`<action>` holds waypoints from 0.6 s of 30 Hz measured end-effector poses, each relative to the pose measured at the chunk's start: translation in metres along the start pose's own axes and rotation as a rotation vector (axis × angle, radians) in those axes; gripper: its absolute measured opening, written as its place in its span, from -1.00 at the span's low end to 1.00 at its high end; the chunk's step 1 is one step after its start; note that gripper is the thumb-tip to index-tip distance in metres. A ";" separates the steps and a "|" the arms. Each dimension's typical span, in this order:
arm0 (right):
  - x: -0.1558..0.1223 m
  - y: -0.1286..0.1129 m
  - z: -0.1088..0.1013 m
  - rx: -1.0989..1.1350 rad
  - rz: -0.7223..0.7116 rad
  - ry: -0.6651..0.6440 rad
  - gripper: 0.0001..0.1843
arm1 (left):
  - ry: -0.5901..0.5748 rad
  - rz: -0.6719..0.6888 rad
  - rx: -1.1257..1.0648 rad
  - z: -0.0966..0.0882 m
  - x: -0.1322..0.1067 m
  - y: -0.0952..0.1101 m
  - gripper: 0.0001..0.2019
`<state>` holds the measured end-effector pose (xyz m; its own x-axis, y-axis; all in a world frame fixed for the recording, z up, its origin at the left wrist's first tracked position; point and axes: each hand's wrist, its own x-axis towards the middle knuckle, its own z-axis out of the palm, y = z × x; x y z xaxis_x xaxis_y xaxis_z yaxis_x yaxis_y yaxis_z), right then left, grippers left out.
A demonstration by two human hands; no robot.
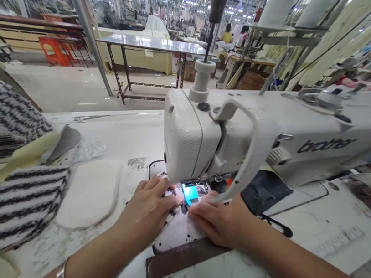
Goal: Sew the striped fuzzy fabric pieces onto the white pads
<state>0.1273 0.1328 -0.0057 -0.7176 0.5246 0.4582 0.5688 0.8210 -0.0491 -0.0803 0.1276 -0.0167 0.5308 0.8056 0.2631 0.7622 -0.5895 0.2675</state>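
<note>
A white sewing machine (186, 134) stands in front of me. Under its needle area lies a white fabric piece with dark patches (171, 217), mostly covered by my hands. On it sits a small bright blue piece (190, 194), lit by the machine's lamp; I cannot tell whether it is a label or cloth. My left hand (150, 203) is closed on the fabric at the left, thumb beside the blue piece. From the right, my right hand (220, 220) pinches at the blue piece's near edge, fingers partly hidden behind the thumb and the machine's guard.
Left of the machine lie a striped black-and-white fuzzy piece (20, 208), a white rounded piece (89, 194) and a patterned fabric heap (2, 118). Dark cloth (266, 191) rests under the machine arm. Behind stand a metal-topped table (157, 44) and orange stools (54, 50).
</note>
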 end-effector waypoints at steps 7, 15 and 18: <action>0.002 0.005 -0.001 0.044 0.017 -0.072 -0.69 | -0.137 -0.002 -0.178 -0.026 0.010 -0.011 -0.83; 0.000 0.009 -0.009 0.071 -0.047 -0.102 -0.74 | 0.008 0.029 -0.172 -0.017 -0.011 -0.009 -0.79; 0.000 0.010 -0.014 0.176 -0.142 -0.167 -0.79 | 0.015 -0.037 -0.105 -0.012 -0.021 0.011 -0.76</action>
<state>0.1385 0.1379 0.0058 -0.8499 0.4191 0.3194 0.3894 0.9079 -0.1552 -0.0875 0.1038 -0.0086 0.4965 0.8266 0.2650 0.7376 -0.5627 0.3732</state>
